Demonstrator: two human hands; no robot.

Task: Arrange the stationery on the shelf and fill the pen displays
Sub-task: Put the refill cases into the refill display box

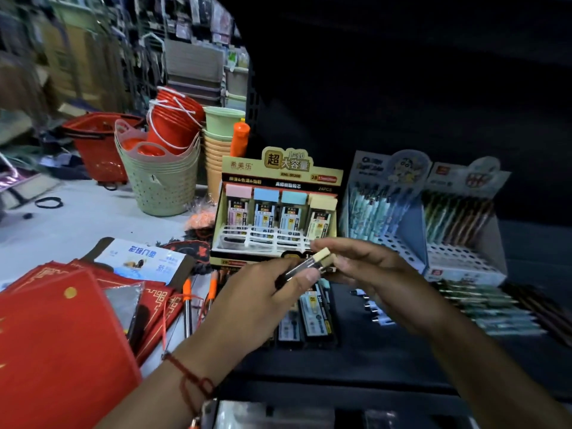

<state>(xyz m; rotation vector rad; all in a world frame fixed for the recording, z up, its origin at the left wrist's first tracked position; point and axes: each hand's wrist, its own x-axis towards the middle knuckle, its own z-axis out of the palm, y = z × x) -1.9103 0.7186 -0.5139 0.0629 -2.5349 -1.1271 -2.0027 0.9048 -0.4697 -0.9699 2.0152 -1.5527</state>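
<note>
Both hands meet over the dark shelf (356,360). My left hand (257,301) grips the dark body of a pencil lead case (305,269). My right hand (380,274) pinches its cream-capped end. Right behind them stands the pencil lead display box (278,209), with four upright cases in its back row and bare white slots in front. More lead cases (309,317) lie flat on the shelf under my hands. Two pen display boxes (402,212) (464,230) stand to the right, partly filled. Loose pens (495,311) lie in front of them.
Red envelopes and packets (62,329) are piled at the left, with orange-handled tools (188,305) beside them. On the floor behind are stacked green baskets (161,181), red buckets (173,125), a red shopping basket (96,144) and stacked cups (219,150).
</note>
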